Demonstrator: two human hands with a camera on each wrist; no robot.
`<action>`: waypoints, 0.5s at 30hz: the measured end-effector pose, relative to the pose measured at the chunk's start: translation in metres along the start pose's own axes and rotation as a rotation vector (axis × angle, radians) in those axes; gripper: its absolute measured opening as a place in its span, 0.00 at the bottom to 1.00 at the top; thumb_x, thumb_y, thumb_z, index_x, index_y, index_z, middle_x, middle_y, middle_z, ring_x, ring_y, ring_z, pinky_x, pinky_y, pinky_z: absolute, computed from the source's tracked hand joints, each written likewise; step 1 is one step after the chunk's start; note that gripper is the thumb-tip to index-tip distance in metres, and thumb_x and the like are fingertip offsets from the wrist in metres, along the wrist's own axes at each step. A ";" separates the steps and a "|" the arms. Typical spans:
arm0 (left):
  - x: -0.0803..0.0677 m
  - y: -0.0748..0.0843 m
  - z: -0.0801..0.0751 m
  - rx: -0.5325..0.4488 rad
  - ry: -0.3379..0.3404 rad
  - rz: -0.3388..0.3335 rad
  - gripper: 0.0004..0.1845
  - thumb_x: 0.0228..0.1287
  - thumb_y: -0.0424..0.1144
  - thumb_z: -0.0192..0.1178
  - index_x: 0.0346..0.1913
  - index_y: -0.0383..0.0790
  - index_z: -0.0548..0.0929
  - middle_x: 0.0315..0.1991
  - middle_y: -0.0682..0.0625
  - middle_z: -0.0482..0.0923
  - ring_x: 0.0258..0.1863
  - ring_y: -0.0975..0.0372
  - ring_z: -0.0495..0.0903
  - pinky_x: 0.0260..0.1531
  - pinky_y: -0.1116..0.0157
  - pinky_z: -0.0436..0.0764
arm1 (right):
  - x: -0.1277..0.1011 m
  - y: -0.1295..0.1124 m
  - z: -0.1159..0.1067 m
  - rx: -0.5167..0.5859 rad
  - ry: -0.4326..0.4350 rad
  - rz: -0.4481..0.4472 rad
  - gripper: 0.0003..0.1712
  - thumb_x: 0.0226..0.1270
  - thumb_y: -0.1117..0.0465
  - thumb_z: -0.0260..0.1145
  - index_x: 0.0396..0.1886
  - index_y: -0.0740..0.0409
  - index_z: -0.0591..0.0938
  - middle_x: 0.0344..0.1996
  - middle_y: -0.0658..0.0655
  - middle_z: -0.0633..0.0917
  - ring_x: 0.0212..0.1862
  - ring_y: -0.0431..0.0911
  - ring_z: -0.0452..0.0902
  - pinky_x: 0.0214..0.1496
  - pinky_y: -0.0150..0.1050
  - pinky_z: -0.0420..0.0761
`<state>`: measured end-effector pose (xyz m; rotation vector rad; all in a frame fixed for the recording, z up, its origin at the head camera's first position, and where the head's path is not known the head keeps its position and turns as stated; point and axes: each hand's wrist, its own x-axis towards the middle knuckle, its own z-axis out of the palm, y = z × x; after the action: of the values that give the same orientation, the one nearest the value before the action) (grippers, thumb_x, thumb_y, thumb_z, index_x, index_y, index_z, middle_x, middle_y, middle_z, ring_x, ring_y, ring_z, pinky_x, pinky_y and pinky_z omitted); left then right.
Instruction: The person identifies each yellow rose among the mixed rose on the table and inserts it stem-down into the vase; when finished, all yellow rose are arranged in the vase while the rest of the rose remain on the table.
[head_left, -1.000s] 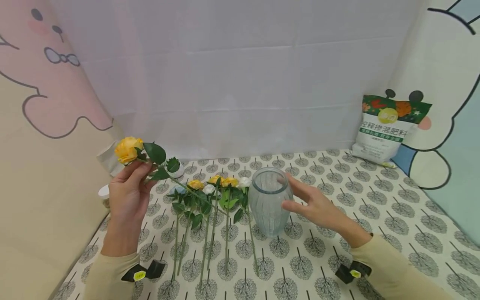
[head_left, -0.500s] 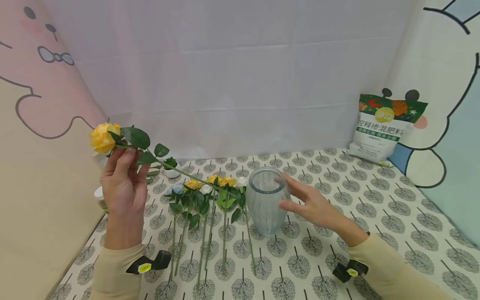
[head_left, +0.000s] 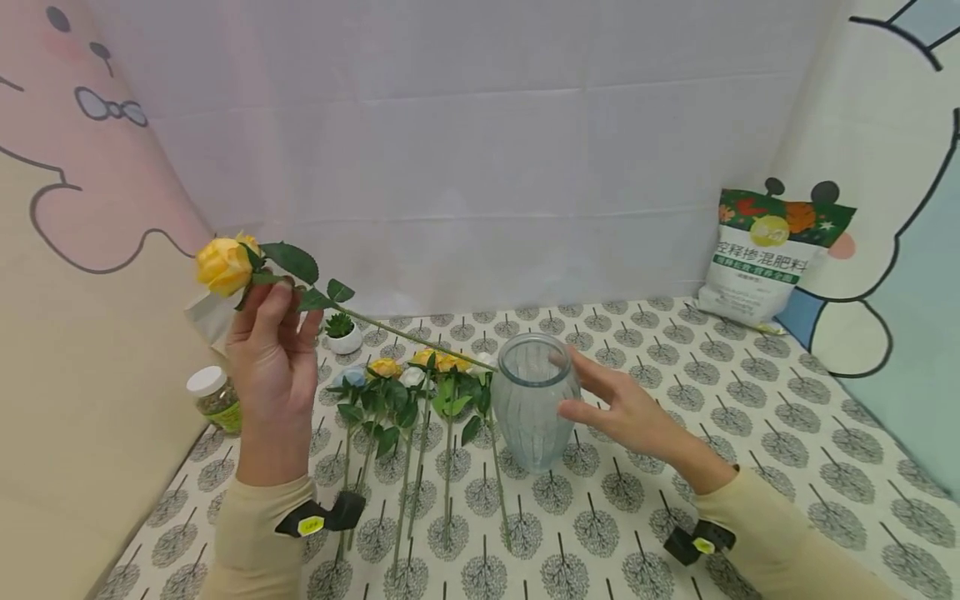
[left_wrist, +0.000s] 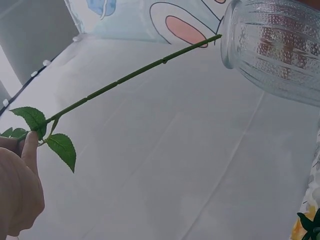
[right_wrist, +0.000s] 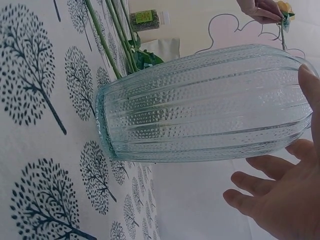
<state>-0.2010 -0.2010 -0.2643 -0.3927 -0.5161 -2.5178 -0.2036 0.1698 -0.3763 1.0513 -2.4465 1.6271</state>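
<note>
Rose (head_left: 225, 265) above left-hand grip (head_left: 272, 350)

Ribbed, dimpled clear glass vase (head_left: 531, 402), printed cloth table cover (head_left: 750, 433)

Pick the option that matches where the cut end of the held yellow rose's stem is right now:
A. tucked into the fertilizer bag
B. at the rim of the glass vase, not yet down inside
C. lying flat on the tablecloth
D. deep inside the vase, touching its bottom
B: the left hand holds the yellow rose up by its head, and the stem's end sits at the rim of the glass vase.
</note>
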 end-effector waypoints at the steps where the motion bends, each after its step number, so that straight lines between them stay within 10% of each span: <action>1: -0.001 -0.002 0.001 0.004 -0.011 0.003 0.07 0.58 0.15 0.64 0.35 0.25 0.87 0.33 0.38 0.83 0.28 0.54 0.84 0.22 0.61 0.87 | 0.000 0.000 0.000 0.000 0.001 -0.001 0.46 0.72 0.55 0.66 0.80 0.58 0.52 0.74 0.56 0.65 0.72 0.59 0.62 0.71 0.54 0.63; 15: -0.004 -0.019 0.020 -0.010 -0.087 0.000 0.08 0.56 0.14 0.65 0.38 0.23 0.87 0.33 0.38 0.83 0.29 0.53 0.85 0.24 0.60 0.87 | 0.000 -0.002 0.000 -0.008 0.007 0.025 0.47 0.71 0.55 0.67 0.80 0.61 0.52 0.74 0.55 0.65 0.72 0.60 0.61 0.72 0.55 0.62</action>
<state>-0.2045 -0.1755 -0.2535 -0.5077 -0.5375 -2.5124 -0.2025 0.1693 -0.3749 1.0161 -2.4696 1.6232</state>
